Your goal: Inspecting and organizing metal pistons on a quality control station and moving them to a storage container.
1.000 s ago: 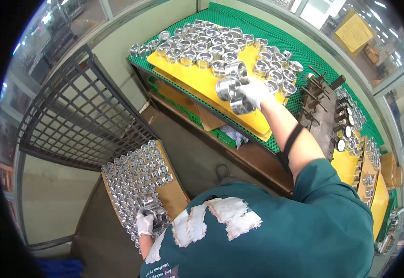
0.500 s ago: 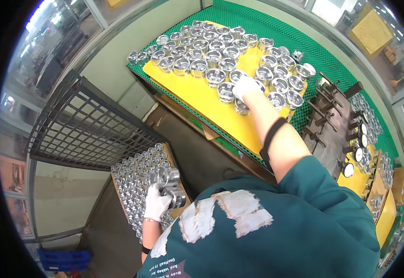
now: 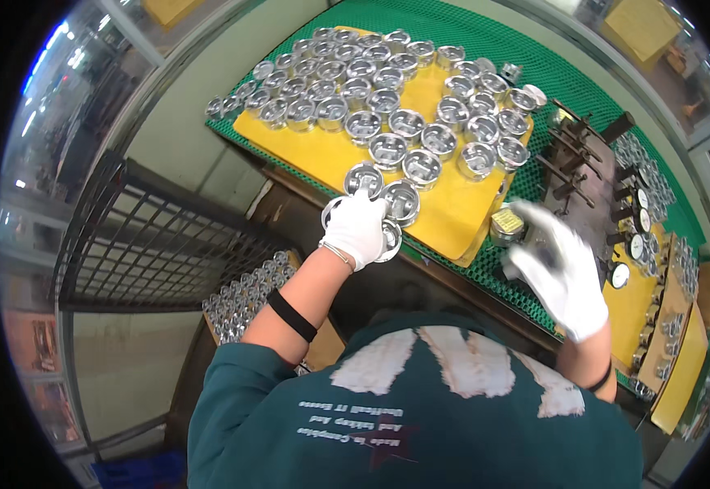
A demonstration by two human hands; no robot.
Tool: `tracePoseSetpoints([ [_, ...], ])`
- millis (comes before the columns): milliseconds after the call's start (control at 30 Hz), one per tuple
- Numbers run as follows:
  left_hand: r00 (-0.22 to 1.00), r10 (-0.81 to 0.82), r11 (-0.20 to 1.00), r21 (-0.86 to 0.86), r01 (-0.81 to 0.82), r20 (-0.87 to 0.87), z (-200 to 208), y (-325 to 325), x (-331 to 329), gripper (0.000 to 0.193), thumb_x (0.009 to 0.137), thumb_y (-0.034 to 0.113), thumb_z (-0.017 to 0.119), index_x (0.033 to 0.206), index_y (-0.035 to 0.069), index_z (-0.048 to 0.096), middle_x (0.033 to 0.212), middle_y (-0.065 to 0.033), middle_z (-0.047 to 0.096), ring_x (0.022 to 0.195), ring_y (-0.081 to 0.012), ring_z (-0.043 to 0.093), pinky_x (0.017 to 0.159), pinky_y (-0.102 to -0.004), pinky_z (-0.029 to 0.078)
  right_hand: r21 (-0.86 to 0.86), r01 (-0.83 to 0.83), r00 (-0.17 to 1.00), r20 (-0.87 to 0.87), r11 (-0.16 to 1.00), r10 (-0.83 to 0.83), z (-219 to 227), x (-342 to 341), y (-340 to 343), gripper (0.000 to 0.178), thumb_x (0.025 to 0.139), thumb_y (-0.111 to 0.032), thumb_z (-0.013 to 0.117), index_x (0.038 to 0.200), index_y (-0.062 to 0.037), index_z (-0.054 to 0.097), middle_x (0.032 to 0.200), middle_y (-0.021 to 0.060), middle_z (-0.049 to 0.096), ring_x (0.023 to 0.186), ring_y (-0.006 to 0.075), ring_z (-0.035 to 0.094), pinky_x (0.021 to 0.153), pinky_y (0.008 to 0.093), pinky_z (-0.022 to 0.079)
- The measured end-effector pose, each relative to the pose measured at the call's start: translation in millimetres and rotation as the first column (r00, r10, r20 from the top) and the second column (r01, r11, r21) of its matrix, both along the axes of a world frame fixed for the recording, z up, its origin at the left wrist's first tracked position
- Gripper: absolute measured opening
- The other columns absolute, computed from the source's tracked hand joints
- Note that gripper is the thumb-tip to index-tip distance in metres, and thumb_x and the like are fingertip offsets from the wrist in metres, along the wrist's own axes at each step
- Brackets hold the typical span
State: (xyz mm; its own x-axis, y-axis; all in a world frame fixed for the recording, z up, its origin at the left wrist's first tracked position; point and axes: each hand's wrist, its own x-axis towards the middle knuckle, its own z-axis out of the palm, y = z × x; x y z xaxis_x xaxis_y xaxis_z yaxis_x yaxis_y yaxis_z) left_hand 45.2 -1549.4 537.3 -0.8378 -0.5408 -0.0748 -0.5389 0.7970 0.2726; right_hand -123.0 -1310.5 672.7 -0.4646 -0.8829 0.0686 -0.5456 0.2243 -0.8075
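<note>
My left hand (image 3: pixel 356 228), in a white glove, is closed on a cluster of shiny metal pistons (image 3: pixel 389 239) at the front edge of the table. One piston (image 3: pixel 401 202) of the group lies beside its fingers, over the yellow sheet (image 3: pixel 452 232). My right hand (image 3: pixel 562 273), also gloved and smeared by motion, is over the green mat right of the sheet, fingers and thumb apart. Close to its fingertips stands a round metal piece with a yellow top (image 3: pixel 507 224). Many more pistons (image 3: pixel 332 114) stand in rows on the sheet.
A dark metal fixture (image 3: pixel 575 204) with rods and dial gauges (image 3: pixel 618 275) stands on the green mat (image 3: pixel 485 33) at the right. On the left are a black grid rack (image 3: pixel 159 236) and, lower down, a board of pistons (image 3: pixel 249 297). Cardboard (image 3: pixel 709 285) lies far right.
My left hand has come up from the lower board to the table edge with its pistons. My right hand has left the pistons on the sheet and moved right, toward the fixture.
</note>
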Motion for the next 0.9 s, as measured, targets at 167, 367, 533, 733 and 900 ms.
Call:
tracePoseSetpoints([
  [167,0.948,0.031,0.999,0.028,-0.023,-0.317,-27.4,20.9,0.6,0.048,0.068,0.010,0.071,0.114,0.005,0.060,0.127,-0.0226,0.051,0.104,-0.0398,0.058,0.088,-0.0453,0.048,0.235,0.390,0.805,0.382,0.890,-0.454,-22.2,21.9,115.1,0.044,0.093,-0.005,0.060,0.135,0.0016,0.049,0.100,0.0143,0.068,0.076,0.0176,0.069,0.070,0.0297,0.057],
  [367,0.828,-0.450,0.884,-0.035,0.467,-0.335,10.4,79.0,-24.9,0.030,0.070,0.010,0.063,0.100,0.006,0.061,0.103,-0.0123,0.061,0.091,-0.0329,0.058,0.083,-0.0442,0.046,0.234,0.478,0.643,0.564,0.847,-0.519,-48.5,32.4,153.2,0.042,0.095,-0.002,0.056,0.136,0.0048,0.047,0.114,0.0167,0.064,0.081,0.0202,0.070,0.073,0.0322,0.060],
  [533,0.726,-0.650,0.758,-0.117,0.642,-0.225,1.7,95.1,-78.2,0.027,0.073,0.016,0.065,0.098,0.006,0.063,0.095,-0.0132,0.062,0.085,-0.0313,0.060,0.079,-0.0411,0.049,0.215,0.318,0.823,0.421,0.923,-0.381,-41.7,7.8,133.0,0.044,0.090,-0.004,0.063,0.133,-0.0001,0.053,0.087,0.0088,0.073,0.081,0.0138,0.070,0.076,0.0255,0.053],
  [733,0.883,-0.468,0.880,-0.066,0.470,0.038,-2.1,80.8,-118.2,0.016,0.075,0.013,0.065,0.088,0.004,0.066,0.089,-0.0175,0.067,0.087,-0.0353,0.065,0.079,-0.0433,0.053,0.176,0.100,0.944,0.296,0.979,-0.149,-42.5,-40.0,167.7,0.042,0.089,-0.003,0.062,0.131,-0.0004,0.054,0.088,0.0094,0.073,0.080,0.0124,0.069,0.078,0.0260,0.052],
  [900,0.933,-0.260,0.965,-0.086,0.246,-0.249,-0.2,121.9,-83.1,0.022,0.075,0.003,0.058,0.097,0.003,0.062,0.101,-0.0175,0.066,0.095,-0.0349,0.064,0.083,-0.0422,0.052,0.155,0.046,0.885,0.451,0.987,-0.112,-55.5,-89.2,200.0,0.041,0.090,-0.002,0.060,0.131,0.0007,0.054,0.088,0.0106,0.073,0.081,0.0133,0.068,0.080,0.0264,0.052],
])
